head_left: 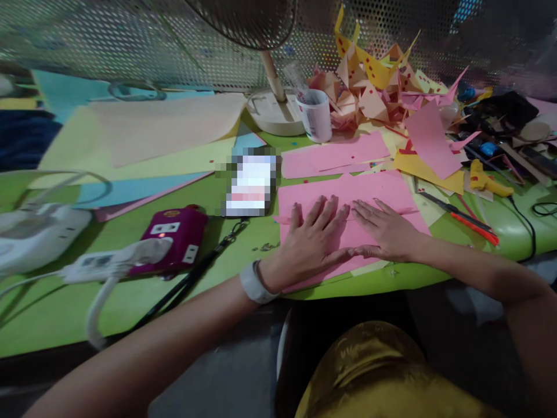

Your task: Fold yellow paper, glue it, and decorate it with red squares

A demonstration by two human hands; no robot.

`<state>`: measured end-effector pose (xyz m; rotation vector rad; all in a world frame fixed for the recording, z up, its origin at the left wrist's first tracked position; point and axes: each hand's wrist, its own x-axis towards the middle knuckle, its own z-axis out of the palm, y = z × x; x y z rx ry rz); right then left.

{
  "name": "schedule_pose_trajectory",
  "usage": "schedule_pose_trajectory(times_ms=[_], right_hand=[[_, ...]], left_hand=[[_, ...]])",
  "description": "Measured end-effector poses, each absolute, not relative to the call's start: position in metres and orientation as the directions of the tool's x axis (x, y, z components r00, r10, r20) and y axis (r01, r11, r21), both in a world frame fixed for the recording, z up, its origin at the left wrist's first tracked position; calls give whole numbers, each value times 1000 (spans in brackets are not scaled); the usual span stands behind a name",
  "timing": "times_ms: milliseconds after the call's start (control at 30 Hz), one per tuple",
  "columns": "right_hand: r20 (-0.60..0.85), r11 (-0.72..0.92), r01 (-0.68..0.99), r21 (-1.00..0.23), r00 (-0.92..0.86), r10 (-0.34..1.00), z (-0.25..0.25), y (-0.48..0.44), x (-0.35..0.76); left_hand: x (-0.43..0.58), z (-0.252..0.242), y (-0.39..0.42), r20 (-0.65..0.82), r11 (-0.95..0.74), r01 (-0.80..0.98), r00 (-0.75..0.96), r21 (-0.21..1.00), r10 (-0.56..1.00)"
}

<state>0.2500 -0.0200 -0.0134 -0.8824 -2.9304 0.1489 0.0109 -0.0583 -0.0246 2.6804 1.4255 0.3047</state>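
Both hands lie flat on a sheet of pink paper (300, 203) at the table's front edge. My left hand (315, 241), with a pale band on its wrist, has its fingers stretched out and pointing away from me. My right hand (385, 229) presses on the sheet's right half, fingers extended. The two thumbs meet near the middle. A raised strip or fold runs across the sheet at the fingertips; its exact form is partly hidden. Just behind lies another pink paper piece (335, 158). To the right rests a red and black box cutter (474, 226).
A phone (250, 184) with a strap lies left of the sheet, beside a purple power socket (174, 241) with white plugs and cables. At the back stand a fan (274, 113) and a white cup (317, 116). Folded paper pieces (369, 98) pile up right, near a yellow glue gun (489, 180).
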Motion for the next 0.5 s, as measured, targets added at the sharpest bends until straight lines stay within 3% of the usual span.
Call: schedule_pose_trajectory(times_ms=[500], right_hand=[[-20,843,531,-86,-847,531,-9,-16,254]], left_hand=[[8,-24,-59,93,-572,810,564,128,820]])
